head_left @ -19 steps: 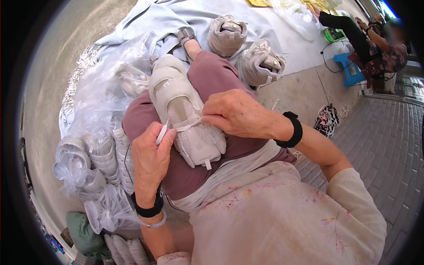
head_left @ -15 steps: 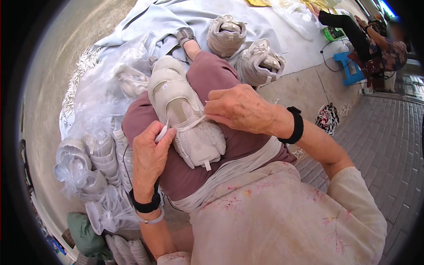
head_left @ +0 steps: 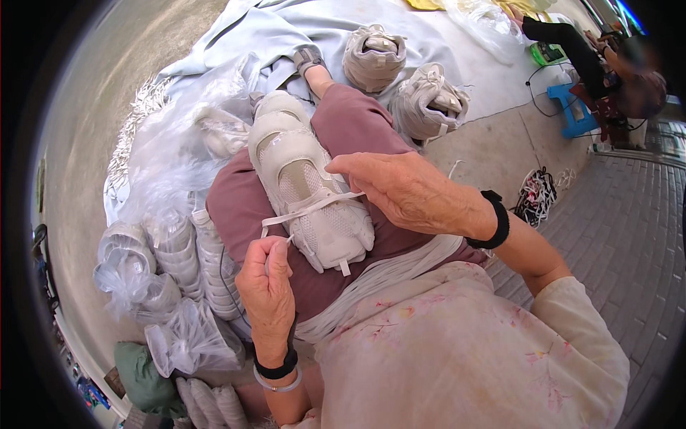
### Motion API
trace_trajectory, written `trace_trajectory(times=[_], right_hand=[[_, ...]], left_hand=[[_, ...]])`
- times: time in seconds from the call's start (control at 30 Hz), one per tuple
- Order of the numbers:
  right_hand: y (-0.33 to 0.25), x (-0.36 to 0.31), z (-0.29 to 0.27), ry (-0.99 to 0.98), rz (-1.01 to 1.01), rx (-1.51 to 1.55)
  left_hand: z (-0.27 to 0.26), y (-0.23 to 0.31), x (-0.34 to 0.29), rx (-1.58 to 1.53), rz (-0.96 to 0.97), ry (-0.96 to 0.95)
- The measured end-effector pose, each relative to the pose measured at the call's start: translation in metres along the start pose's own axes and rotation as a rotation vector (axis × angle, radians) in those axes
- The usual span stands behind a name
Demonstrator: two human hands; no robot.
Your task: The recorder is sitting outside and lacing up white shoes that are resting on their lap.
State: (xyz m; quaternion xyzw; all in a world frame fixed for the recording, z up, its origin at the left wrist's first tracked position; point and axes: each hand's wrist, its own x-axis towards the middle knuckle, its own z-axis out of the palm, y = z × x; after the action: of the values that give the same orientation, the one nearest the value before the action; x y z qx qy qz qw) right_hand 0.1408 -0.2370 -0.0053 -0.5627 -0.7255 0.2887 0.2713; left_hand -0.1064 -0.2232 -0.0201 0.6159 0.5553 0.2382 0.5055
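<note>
Off-white uppers [head_left: 330, 239] sit nested in a row, lengthwise on the mauve trousers [head_left: 232, 196], between the hands; white lace [head_left: 307, 209] crosses the nearest one; left hand [head_left: 266, 293] has fingers curled closed on the lace at the near left side; right hand [head_left: 414, 191] is at the right side, index extended over the upper, lace meeting its underside; can't tell if those fingers grip; two beige shoes [head_left: 374, 58] stand beyond, on pale cloth [head_left: 493, 86].

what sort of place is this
Probably an informal shoe workshop: stacked pale shoes on the left, some in clear plastic, a tangle of cords on the floor, and a shoe on the person's lap.
</note>
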Motion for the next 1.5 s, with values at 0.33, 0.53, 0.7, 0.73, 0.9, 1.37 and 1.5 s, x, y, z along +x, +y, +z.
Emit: trace_trajectory(times=[0.33,0.53,0.7,0.73,0.9,1.37,1.5], right_hand=[[-0.009,-0.018,0.022,-0.144,-0.066,-0.101],[0.017,0.000,0.037,0.007,-0.007,-0.073],[0.012,-0.005,0.031,0.091,-0.009,0.037],[0.011,-0.008,0.032,0.067,0.012,0.024],[0.018,-0.006,0.042,0.089,0.026,-0.019],[0.010,0.012,0.036,-0.065,-0.014,-0.233],[0.024,0.009,0.038,0.131,-0.013,0.003]], left_hand=[[0.011,-0.008,0.018,0.010,0.014,0.043],[0.011,0.003,0.026,-0.039,-0.116,0.004],[0.008,-0.018,0.029,0.022,0.028,0.015],[0.009,-0.018,0.031,0.041,0.013,0.042],[0.010,-0.004,0.033,0.194,0.237,0.084],[0.015,0.006,0.040,0.331,0.340,0.114],[0.013,-0.005,0.045,0.236,0.355,0.079]])
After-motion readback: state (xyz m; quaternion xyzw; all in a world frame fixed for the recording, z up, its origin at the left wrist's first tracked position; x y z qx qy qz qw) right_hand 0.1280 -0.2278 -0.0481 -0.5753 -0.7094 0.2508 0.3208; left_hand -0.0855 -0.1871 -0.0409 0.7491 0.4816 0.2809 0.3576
